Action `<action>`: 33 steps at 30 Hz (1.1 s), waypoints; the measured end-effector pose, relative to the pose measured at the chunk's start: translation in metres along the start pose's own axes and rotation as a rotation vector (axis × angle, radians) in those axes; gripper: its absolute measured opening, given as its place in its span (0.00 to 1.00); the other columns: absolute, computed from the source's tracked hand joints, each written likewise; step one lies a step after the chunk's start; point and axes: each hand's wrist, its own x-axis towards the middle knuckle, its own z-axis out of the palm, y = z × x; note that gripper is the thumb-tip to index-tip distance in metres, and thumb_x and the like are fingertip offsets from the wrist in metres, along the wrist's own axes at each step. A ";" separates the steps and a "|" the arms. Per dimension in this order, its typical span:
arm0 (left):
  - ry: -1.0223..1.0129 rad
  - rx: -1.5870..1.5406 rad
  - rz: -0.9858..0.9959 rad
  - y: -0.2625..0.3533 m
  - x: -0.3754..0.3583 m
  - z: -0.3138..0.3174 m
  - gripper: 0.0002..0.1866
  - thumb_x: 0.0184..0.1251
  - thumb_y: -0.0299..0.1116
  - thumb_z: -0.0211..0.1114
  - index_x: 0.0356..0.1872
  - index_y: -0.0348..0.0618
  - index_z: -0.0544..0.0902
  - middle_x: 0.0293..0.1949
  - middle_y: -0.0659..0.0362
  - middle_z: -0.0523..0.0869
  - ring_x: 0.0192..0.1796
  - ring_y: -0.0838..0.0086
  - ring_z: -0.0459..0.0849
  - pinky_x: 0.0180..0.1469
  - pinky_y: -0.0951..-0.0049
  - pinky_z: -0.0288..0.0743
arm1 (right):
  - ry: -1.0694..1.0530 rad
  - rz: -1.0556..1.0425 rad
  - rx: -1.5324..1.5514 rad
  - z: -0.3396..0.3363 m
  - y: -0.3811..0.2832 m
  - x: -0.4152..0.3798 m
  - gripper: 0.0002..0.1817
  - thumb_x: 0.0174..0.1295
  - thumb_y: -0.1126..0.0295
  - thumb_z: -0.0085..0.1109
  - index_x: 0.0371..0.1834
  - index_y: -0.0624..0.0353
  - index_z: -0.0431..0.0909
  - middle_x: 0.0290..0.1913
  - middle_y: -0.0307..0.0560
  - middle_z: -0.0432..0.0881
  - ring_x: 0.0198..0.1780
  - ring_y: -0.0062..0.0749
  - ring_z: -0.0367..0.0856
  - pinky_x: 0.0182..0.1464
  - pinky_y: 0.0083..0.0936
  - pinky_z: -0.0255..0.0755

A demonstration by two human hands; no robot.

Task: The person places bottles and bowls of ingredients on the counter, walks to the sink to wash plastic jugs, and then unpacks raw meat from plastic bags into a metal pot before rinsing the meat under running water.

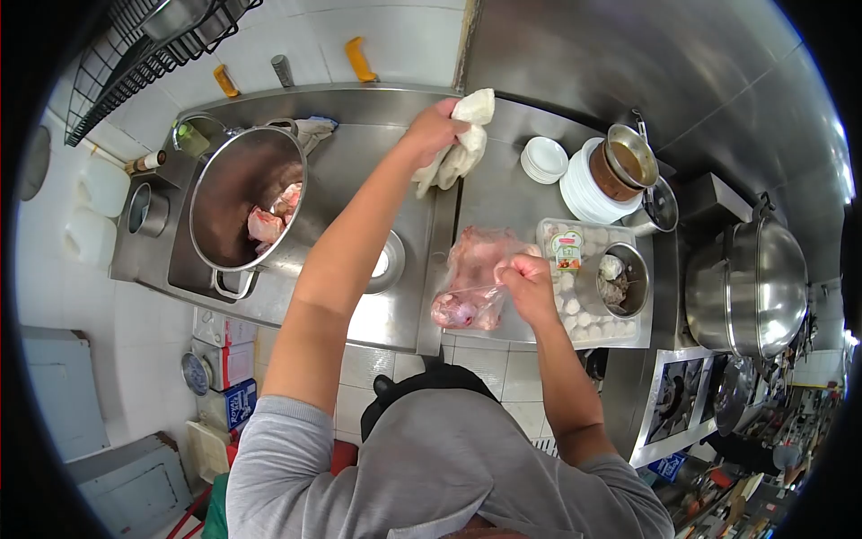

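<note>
My left hand [433, 135] is closed around a crumpled white cloth [463, 154], above the back of the steel counter where two sections meet. My right hand [532, 286] pinches the edge of a clear plastic bag [503, 289]. Pinkish raw meat [480, 256] with a bone end lies inside the bag on the counter. Just right of that hand is a clear egg tray [575, 310] full of pale eggs, with a labelled carton behind it. A steel pot [620, 286] with scraps inside rests on the tray.
A large pot [220, 202] holding raw meat chunks [267, 225] stands in the left sink. White plates [584, 193] are stacked at the back right, with pans [630, 157] on top. A big lidded pot [754, 287] stands farther right. A steel bowl [388, 265] sits under my left arm.
</note>
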 end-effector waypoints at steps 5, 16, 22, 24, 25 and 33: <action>-0.063 -0.204 0.084 0.048 -0.008 0.038 0.26 0.71 0.22 0.62 0.70 0.38 0.74 0.61 0.55 0.83 0.61 0.66 0.84 0.64 0.65 0.79 | -0.075 -0.035 0.006 -0.002 -0.008 -0.006 0.11 0.60 0.77 0.59 0.20 0.64 0.76 0.22 0.36 0.78 0.26 0.16 0.69 0.28 0.22 0.64; -0.506 0.710 0.310 -0.071 -0.126 0.059 0.58 0.51 0.32 0.78 0.83 0.43 0.52 0.65 0.45 0.80 0.65 0.52 0.82 0.68 0.59 0.74 | -0.202 -0.046 -0.088 -0.021 0.012 -0.003 0.11 0.59 0.76 0.60 0.20 0.64 0.73 0.21 0.35 0.73 0.26 0.16 0.67 0.28 0.24 0.63; -0.263 0.798 0.284 -0.084 -0.157 0.068 0.56 0.52 0.27 0.76 0.83 0.43 0.54 0.60 0.46 0.82 0.58 0.54 0.83 0.65 0.60 0.76 | -0.383 -0.016 -0.157 -0.031 -0.016 0.016 0.12 0.58 0.78 0.59 0.19 0.64 0.71 0.22 0.36 0.76 0.26 0.15 0.69 0.29 0.22 0.64; -0.228 0.744 0.234 -0.072 -0.170 0.069 0.54 0.53 0.27 0.75 0.82 0.41 0.54 0.60 0.44 0.81 0.59 0.52 0.82 0.65 0.59 0.76 | -0.425 -0.056 -0.235 -0.030 -0.027 0.019 0.13 0.58 0.76 0.60 0.18 0.63 0.70 0.20 0.35 0.73 0.24 0.15 0.67 0.27 0.23 0.63; -0.222 0.725 0.202 -0.058 -0.180 0.070 0.54 0.53 0.27 0.75 0.82 0.39 0.54 0.61 0.42 0.80 0.60 0.50 0.81 0.65 0.57 0.75 | -0.442 -0.087 -0.265 -0.029 -0.030 0.021 0.13 0.58 0.76 0.60 0.18 0.63 0.69 0.18 0.34 0.72 0.24 0.15 0.65 0.26 0.24 0.61; -0.063 0.968 0.353 -0.105 -0.190 0.085 0.43 0.61 0.25 0.69 0.78 0.37 0.59 0.49 0.39 0.87 0.56 0.44 0.84 0.61 0.51 0.75 | -0.451 0.026 -0.340 -0.030 -0.007 0.036 0.14 0.55 0.74 0.60 0.16 0.60 0.67 0.17 0.34 0.64 0.24 0.18 0.61 0.26 0.29 0.59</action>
